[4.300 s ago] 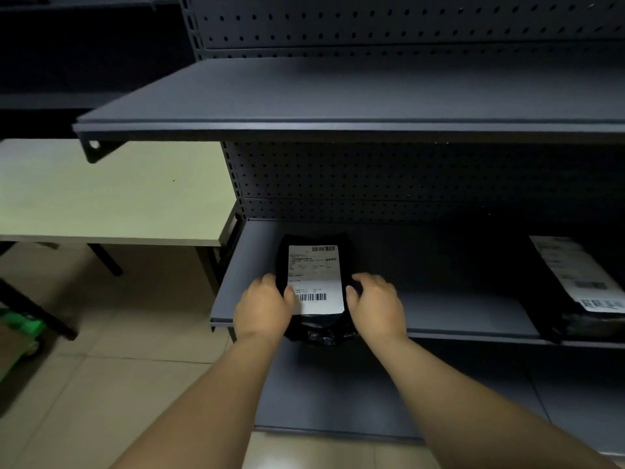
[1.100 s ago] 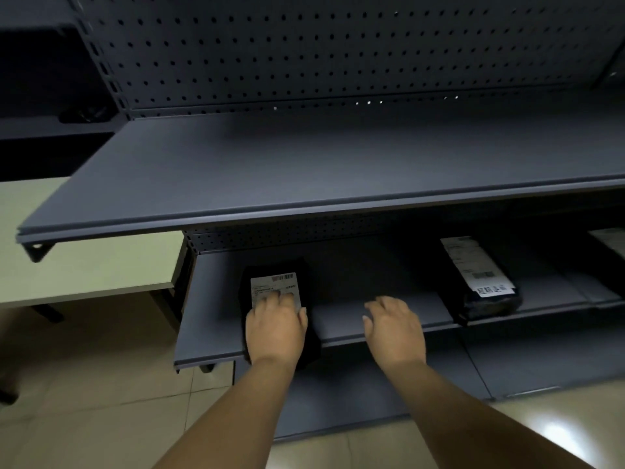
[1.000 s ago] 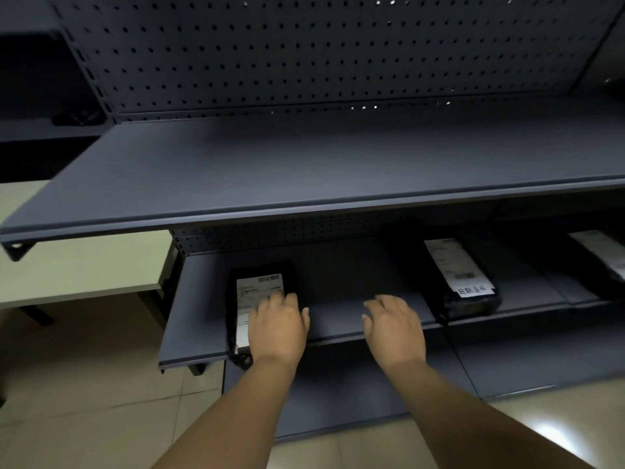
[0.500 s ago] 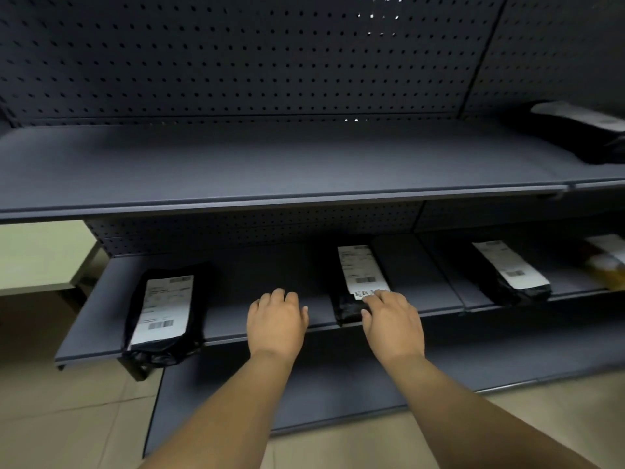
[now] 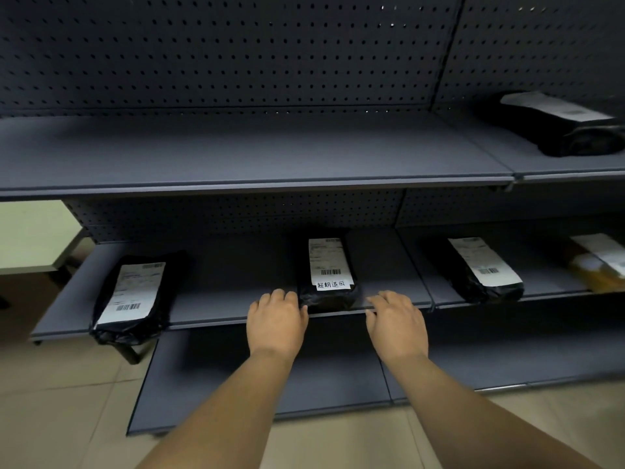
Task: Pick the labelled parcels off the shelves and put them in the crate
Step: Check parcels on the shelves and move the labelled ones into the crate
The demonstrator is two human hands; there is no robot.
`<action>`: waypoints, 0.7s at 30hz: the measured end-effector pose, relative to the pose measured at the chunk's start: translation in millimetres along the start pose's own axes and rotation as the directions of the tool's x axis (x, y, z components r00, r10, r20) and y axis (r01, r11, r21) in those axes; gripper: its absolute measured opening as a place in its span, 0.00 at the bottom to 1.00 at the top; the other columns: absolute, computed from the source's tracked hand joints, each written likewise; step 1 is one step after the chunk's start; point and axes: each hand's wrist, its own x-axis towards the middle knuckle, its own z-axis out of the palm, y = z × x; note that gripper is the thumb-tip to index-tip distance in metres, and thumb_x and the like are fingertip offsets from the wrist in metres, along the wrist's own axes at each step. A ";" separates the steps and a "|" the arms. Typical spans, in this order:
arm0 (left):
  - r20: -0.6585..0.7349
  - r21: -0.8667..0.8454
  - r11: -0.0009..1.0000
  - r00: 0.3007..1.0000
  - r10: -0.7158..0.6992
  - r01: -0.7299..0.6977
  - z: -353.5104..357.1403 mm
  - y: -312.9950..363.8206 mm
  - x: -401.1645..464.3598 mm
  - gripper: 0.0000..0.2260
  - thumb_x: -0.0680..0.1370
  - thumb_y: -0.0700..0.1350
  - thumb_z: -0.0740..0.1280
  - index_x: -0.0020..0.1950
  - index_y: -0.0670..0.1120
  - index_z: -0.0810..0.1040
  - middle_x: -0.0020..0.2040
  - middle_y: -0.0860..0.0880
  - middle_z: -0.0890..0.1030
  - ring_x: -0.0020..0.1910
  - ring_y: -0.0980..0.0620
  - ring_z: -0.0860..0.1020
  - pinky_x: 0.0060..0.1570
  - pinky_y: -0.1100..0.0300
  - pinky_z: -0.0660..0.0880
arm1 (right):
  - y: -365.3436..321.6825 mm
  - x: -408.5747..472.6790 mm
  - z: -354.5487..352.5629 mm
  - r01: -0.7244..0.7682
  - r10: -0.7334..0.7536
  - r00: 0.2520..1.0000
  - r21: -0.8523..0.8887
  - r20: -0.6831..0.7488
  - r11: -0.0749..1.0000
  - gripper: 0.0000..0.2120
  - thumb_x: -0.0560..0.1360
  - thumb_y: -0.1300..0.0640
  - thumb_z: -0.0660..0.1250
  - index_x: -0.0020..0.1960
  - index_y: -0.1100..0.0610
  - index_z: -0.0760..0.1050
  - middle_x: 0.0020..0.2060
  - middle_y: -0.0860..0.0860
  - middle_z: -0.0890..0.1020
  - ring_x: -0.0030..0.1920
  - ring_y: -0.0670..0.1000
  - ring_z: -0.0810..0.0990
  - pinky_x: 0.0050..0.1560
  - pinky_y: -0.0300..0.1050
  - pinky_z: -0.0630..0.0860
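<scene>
Right now both hands sit at the front lip of the middle shelf [image 5: 216,309], low in the centre of the frame, and the black parcel with the handwritten strip on its label [image 5: 328,275] lies squarely between them. Its long axis runs front to back, label up, near end flush with the shelf edge or just over it.

The left hand [image 5: 276,321] is the closer one: its fingers [image 5: 280,297] are loosely spread, holding nothing, and the fingertips reach just beside the parcel's lower-left corner, perhaps brushing the wrap; contact is too fine to call. The right hand [image 5: 396,324] is also relaxed and empty, fingers resting at the shelf edge a little clear of the parcel's right side.

So the grab looks like a two-sided pinch: each hand only has to slide inward toward the narrow flanks, then draw the parcel forward along its own length.

Other labelled bags wait: one at lower left overhanging the shelf [image 5: 130,296], one to the right of centre [image 5: 480,269], a yellowish one at the far right edge [image 5: 598,265], and one on the upper shelf at top right [image 5: 558,125]. No crate shows anywhere in frame.
</scene>
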 end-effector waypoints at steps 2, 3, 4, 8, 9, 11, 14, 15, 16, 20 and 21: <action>0.005 0.000 1.000 1.000 -0.011 0.011 1.6 1.0 0.2 0.16 0.80 0.55 0.55 0.60 0.48 0.75 0.57 0.50 0.78 0.57 0.50 0.75 0.56 0.56 0.69 | 1.8 1.4 2.1 0.000 0.000 1.000 -0.001 0.009 1.000 0.16 0.79 0.51 0.58 0.65 0.50 0.73 0.64 0.47 0.74 0.66 0.50 0.69 0.63 0.45 0.65; 0.004 -0.001 1.000 1.000 -0.016 0.016 2.2 1.0 1.0 0.16 0.80 0.55 0.56 0.60 0.48 0.75 0.56 0.50 0.78 0.56 0.50 0.75 0.55 0.57 0.69 | 2.1 2.5 3.1 0.001 -0.001 1.000 -0.001 0.011 1.000 0.16 0.79 0.51 0.58 0.65 0.50 0.73 0.64 0.47 0.74 0.66 0.50 0.69 0.63 0.44 0.65; 0.003 -0.003 1.000 1.000 -0.020 0.020 3.0 0.6 2.3 0.16 0.80 0.55 0.56 0.60 0.48 0.75 0.56 0.50 0.78 0.56 0.50 0.75 0.55 0.57 0.69 | 2.2 3.8 4.0 0.002 -0.002 1.000 0.001 0.013 1.000 0.16 0.79 0.51 0.58 0.65 0.50 0.73 0.64 0.47 0.74 0.65 0.50 0.69 0.63 0.44 0.65; 0.006 -0.014 0.999 1.000 -0.030 0.030 6.9 -1.0 10.7 0.16 0.80 0.54 0.56 0.60 0.48 0.75 0.55 0.50 0.78 0.55 0.50 0.75 0.54 0.57 0.70 | 1.6 11.1 6.9 0.004 -0.004 1.000 0.010 0.020 1.000 0.16 0.79 0.51 0.57 0.65 0.50 0.72 0.63 0.47 0.74 0.65 0.50 0.69 0.62 0.44 0.66; 0.008 -0.020 0.999 1.000 -0.029 0.029 8.1 -1.5 13.7 0.16 0.80 0.54 0.56 0.60 0.48 0.75 0.55 0.50 0.78 0.55 0.50 0.75 0.54 0.57 0.70 | 1.2 14.1 7.4 -0.001 0.001 1.000 0.012 0.018 1.000 0.16 0.79 0.51 0.57 0.65 0.50 0.72 0.63 0.47 0.74 0.65 0.50 0.69 0.62 0.44 0.66; 0.014 -0.034 0.999 1.000 -0.024 0.025 10.4 -2.9 20.3 0.16 0.80 0.54 0.56 0.61 0.48 0.74 0.56 0.50 0.78 0.55 0.50 0.75 0.54 0.57 0.70 | -0.1 20.6 8.2 -0.016 0.016 1.000 0.012 0.016 1.000 0.16 0.79 0.51 0.57 0.65 0.51 0.72 0.63 0.48 0.75 0.64 0.50 0.70 0.61 0.44 0.67; 0.008 -0.048 0.998 1.000 -0.026 0.026 12.9 -6.3 31.2 0.16 0.80 0.54 0.56 0.61 0.48 0.75 0.55 0.50 0.78 0.55 0.50 0.75 0.54 0.57 0.70 | -2.7 29.9 10.4 -0.032 0.032 0.999 0.021 0.015 0.999 0.16 0.79 0.51 0.58 0.65 0.51 0.72 0.62 0.48 0.75 0.64 0.51 0.70 0.61 0.44 0.67; 0.003 -0.053 0.998 1.000 -0.027 0.028 13.4 -7.4 35.1 0.16 0.80 0.54 0.56 0.61 0.48 0.75 0.55 0.50 0.78 0.54 0.50 0.75 0.53 0.57 0.70 | -3.4 33.0 11.6 -0.039 0.038 0.999 0.029 0.012 0.999 0.16 0.79 0.51 0.58 0.65 0.51 0.72 0.62 0.49 0.75 0.63 0.51 0.71 0.61 0.45 0.68; 0.001 -0.057 0.998 1.000 -0.027 0.027 13.9 -8.2 39.3 0.16 0.80 0.54 0.56 0.60 0.48 0.75 0.55 0.50 0.79 0.54 0.50 0.75 0.53 0.57 0.70 | -4.1 36.1 13.0 -0.048 0.048 0.999 0.039 0.008 0.998 0.16 0.79 0.51 0.58 0.65 0.52 0.73 0.62 0.49 0.76 0.63 0.51 0.71 0.61 0.45 0.68; 0.007 -0.076 0.997 0.999 -0.031 0.032 17.8 -12.2 53.9 0.15 0.80 0.54 0.56 0.59 0.48 0.76 0.54 0.50 0.79 0.54 0.50 0.76 0.52 0.57 0.70 | -8.0 47.5 21.2 -0.098 0.098 0.995 0.068 0.011 0.993 0.16 0.79 0.51 0.58 0.65 0.52 0.73 0.61 0.49 0.76 0.62 0.51 0.71 0.60 0.44 0.69; 0.012 -0.083 0.996 0.999 -0.038 0.038 19.0 -13.4 56.6 0.15 0.80 0.54 0.56 0.59 0.48 0.76 0.53 0.50 0.79 0.53 0.50 0.76 0.52 0.57 0.70 | -9.2 50.2 23.4 -0.115 0.114 0.993 0.083 0.011 0.990 0.16 0.79 0.51 0.58 0.65 0.52 0.73 0.61 0.49 0.77 0.62 0.51 0.72 0.60 0.44 0.69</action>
